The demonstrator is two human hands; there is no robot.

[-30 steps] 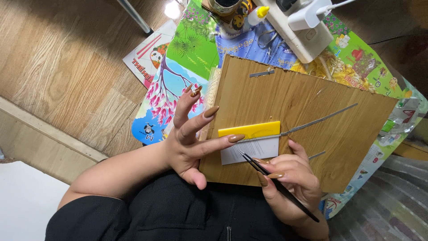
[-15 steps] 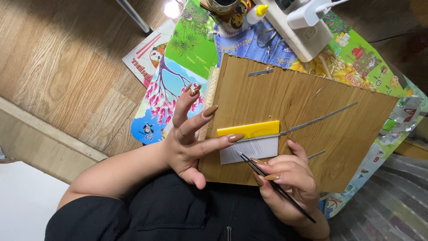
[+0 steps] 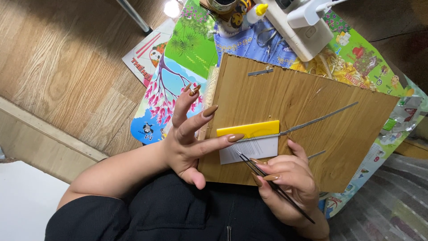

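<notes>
On the wooden board (image 3: 312, 107), I see my left hand (image 3: 189, 143) splayed loose, one fingertip pinning the yellow strip (image 3: 249, 129) above the white card (image 3: 252, 149). My right hand (image 3: 285, 183) grips black tweezers (image 3: 267, 183), tips at the card's lower left; fine strands seem partly laid there.

A wooden board (image 3: 307, 111) carries a yellow strip (image 3: 252, 129), a white card (image 3: 254, 149) (just nearer) and thin metal tools (image 3: 318, 119) right.

Board (image 3: 307, 111) on lap, over printed sheets (image 3: 187, 58).
Strip (image 3: 248, 129) and card (image 3: 249, 149) on board, between left hand (image 3: 189, 140) and right hand (image 3: 287, 183).
</notes>
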